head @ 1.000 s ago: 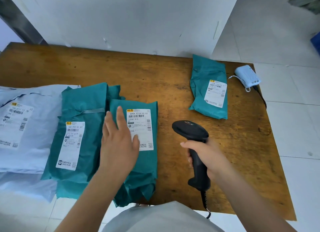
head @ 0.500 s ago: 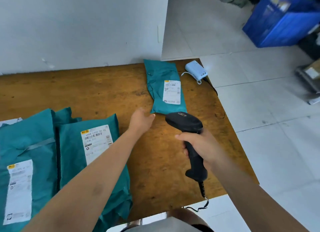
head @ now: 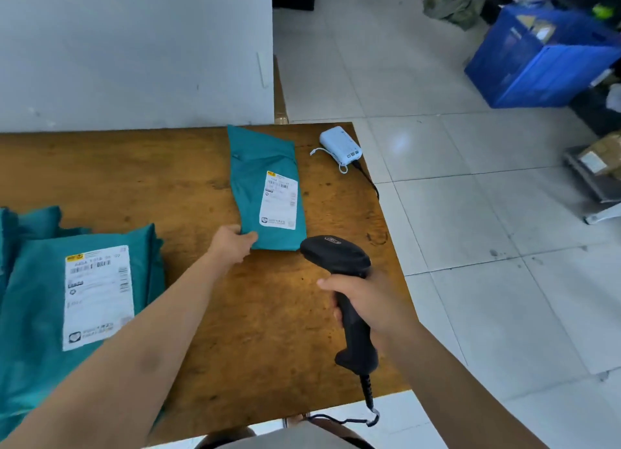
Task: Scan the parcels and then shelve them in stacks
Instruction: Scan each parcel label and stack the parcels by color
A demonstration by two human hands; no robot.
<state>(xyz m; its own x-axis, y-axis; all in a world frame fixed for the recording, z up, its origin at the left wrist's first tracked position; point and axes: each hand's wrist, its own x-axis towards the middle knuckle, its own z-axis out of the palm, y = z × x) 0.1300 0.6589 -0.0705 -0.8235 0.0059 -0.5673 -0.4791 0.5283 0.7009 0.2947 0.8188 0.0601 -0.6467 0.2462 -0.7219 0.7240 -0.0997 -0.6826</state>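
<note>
A teal parcel [head: 262, 166] with a white label lies flat near the far right of the wooden table [head: 188, 180]. My left hand [head: 232, 243] pinches its near left corner. My right hand [head: 366, 297] grips the handle of a black barcode scanner [head: 339, 257], held upright just near and right of that parcel, its head level with the parcel's near edge. More teal parcels [head: 37, 297] lie overlapped at the table's left, the top one showing its label.
A pale blue power bank [head: 341, 144] with a cable sits at the table's far right corner. A white wall panel [head: 134, 52] stands behind the table. On the tiled floor to the right are a blue crate [head: 537, 59] and a scale holding a box [head: 598, 169].
My left hand left the parcels at the left, reached right across the table and took hold of the single parcel's near corner. The view swung right. The scanner stayed in my right hand.
</note>
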